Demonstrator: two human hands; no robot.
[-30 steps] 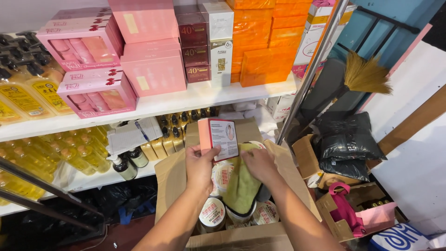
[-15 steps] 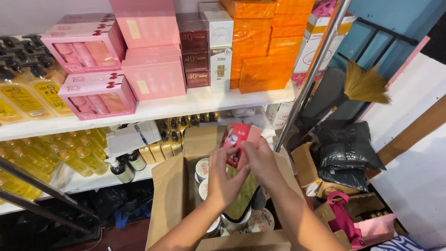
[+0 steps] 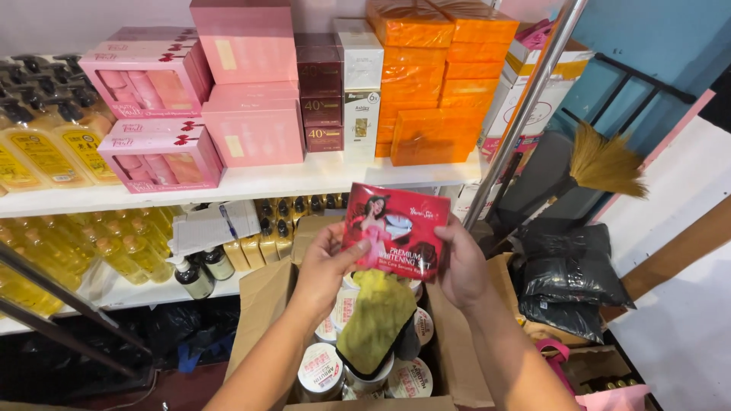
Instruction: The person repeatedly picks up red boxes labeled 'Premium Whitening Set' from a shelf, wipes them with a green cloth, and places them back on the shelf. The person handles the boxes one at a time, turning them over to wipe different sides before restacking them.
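Note:
Both my hands hold a flat red product box [image 3: 396,228] with a printed picture on its front, face up toward me. My left hand [image 3: 326,266] grips its left edge and my right hand [image 3: 461,262] grips its right edge. A yellow-green cloth [image 3: 377,316] hangs under the box between my hands; which hand pins it is hidden. Below sits an open cardboard carton [image 3: 263,320] holding several round white-lidded jars [image 3: 318,369].
A white shelf [image 3: 251,179] carries pink gift boxes [image 3: 156,148], dark maroon boxes [image 3: 320,99] and orange boxes [image 3: 438,76]. Yellow pump bottles [image 3: 46,152] fill the left. A metal pole [image 3: 525,106], a broom [image 3: 601,156] and black bags [image 3: 567,270] stand right.
I turned the box over from its white-labelled back, through an edge-on position, to its red front. Both hands and the box rose slightly above the carton.

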